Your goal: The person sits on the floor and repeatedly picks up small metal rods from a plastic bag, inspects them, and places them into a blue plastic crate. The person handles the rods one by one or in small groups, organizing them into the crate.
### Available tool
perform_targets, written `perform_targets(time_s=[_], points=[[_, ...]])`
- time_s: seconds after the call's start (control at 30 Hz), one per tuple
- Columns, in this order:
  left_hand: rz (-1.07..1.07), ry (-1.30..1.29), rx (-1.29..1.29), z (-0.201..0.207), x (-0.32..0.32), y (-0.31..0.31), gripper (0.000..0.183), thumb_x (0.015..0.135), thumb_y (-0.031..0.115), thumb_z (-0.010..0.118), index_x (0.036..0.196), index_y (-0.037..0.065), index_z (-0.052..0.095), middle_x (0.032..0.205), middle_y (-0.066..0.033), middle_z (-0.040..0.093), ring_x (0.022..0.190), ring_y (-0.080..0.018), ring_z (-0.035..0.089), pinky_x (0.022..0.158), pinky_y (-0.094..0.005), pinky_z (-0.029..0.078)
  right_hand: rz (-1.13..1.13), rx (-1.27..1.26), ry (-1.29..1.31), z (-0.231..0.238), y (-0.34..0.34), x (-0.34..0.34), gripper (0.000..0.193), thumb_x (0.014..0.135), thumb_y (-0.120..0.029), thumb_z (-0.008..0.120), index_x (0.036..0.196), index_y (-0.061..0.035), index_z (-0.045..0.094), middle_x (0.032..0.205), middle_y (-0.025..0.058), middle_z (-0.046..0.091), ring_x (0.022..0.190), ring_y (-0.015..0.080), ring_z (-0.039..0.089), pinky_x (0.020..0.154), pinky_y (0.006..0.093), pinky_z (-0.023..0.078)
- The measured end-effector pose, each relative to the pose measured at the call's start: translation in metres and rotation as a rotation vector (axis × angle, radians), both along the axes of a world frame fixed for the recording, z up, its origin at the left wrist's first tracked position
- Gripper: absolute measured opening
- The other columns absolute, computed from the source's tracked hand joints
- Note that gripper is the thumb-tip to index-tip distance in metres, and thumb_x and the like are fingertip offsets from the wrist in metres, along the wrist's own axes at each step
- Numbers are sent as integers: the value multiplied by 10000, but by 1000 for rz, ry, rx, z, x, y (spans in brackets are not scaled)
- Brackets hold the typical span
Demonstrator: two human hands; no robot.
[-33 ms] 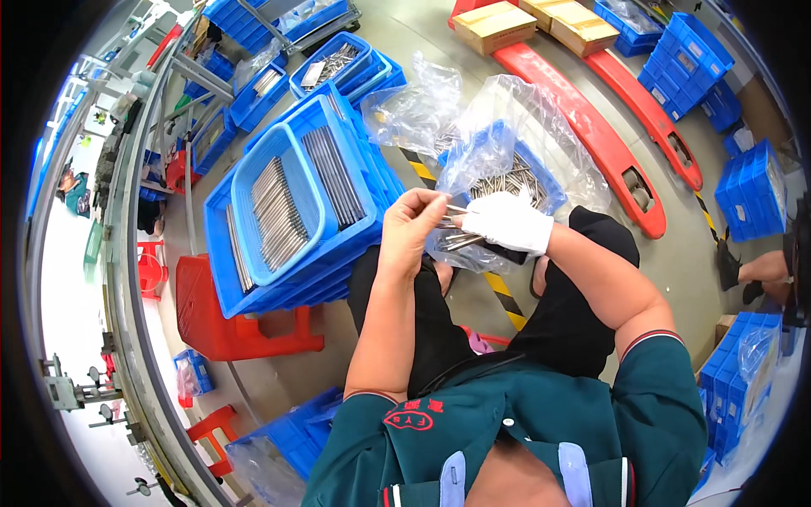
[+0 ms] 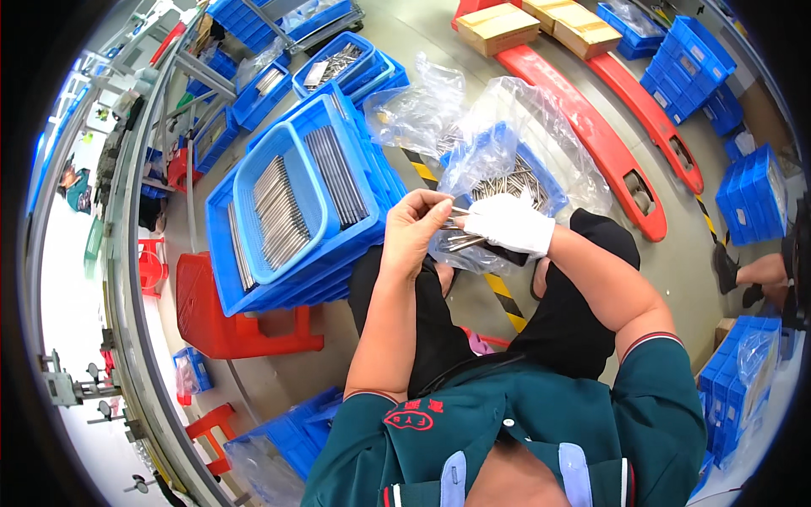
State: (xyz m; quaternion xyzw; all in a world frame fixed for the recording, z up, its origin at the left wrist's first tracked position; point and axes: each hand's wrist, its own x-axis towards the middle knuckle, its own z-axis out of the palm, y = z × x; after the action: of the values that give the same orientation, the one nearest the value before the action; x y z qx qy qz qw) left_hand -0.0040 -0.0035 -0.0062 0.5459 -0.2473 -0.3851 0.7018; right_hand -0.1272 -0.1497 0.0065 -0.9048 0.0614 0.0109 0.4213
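Observation:
My bare left hand (image 2: 414,226) is closed, its thumb and fingertips pinching the end of a thin metal rod (image 2: 460,210). My right hand (image 2: 511,225), in a white glove, is closed around the same rod from the other side. Its gloved fingers hide most of the rod. Just below the hands, several metal rods (image 2: 465,243) stick out over clear plastic. Beyond the glove, a blue bin (image 2: 551,179) lined with clear plastic holds a loose heap of metal rods (image 2: 509,182).
Left of my knees, a light blue basket (image 2: 245,182) of aligned rods sits on stacked blue crates (image 2: 226,291). A red stool (image 2: 203,296) stands beside them. A red pallet jack (image 2: 583,127) carrying cardboard boxes (image 2: 497,29) is ahead right. Another person's legs (image 2: 760,272) show far right.

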Motion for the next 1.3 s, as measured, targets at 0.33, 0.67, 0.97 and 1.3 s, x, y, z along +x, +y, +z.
perform_targets(time_s=[0.33, 0.67, 0.97, 1.3], points=[[197, -201, 46, -1, 1, 7, 103, 847, 112, 644, 858, 12, 621, 745, 9, 586, 669, -48, 505, 601, -201, 412, -221, 482, -41, 11, -25, -6, 270, 881, -306, 579, 892, -38, 611, 729, 73, 572, 661, 169, 555, 575, 282, 439], [149, -363, 198, -10, -6, 6, 249, 788, 207, 693, 815, -31, 627, 699, -60, 616, 644, -89, 540, 590, -279, 446, -4, 723, 101, 108, 40, 88, 224, 870, -256, 590, 864, -38, 540, 663, 10, 497, 490, 53, 380, 410, 211, 289], [89, -305, 122, -25, -4, 2, 234, 796, 187, 682, 839, -39, 634, 729, -94, 643, 673, -121, 585, 625, -294, 467, 338, -280, -104, 81, 119, 259, 218, 816, -199, 538, 917, -8, 564, 806, 155, 595, 746, 289, 573, 690, 369, 444], [119, -339, 17, -25, 4, 13, 315, 732, 192, 672, 938, -38, 607, 876, -188, 657, 851, -290, 628, 738, -380, 466, 346, -592, -141, 26, 168, 347, 253, 815, -75, 452, 1007, -33, 611, 1028, 224, 616, 986, 354, 593, 856, 410, 467]])
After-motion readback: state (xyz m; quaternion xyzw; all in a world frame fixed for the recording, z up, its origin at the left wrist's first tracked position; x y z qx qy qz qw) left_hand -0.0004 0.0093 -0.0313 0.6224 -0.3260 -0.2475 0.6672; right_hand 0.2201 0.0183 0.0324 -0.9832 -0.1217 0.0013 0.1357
